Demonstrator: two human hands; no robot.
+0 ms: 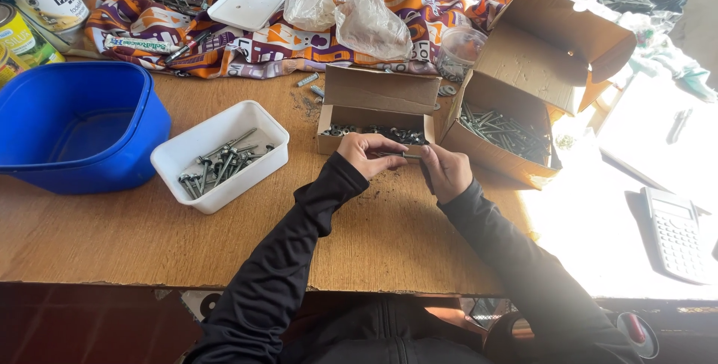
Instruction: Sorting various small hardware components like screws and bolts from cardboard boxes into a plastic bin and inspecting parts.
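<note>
A single view is given, taken from a camera worn on the head and aimed steeply down and forward over the light brown wooden tabletop (112, 237). The tabletop's near edge is seen low in the frame, with the black-sleeved forearms entering from the bottom centre. The left hand (366, 155) and right hand (446, 172) are caught close to the middle, just in front of the small open cardboard box of washers (378, 106). Beyond that box, the far clutter is reached at the frame's top edge. To the right of it, the scene is washed out by sunlight. No second view is supplied.
</note>
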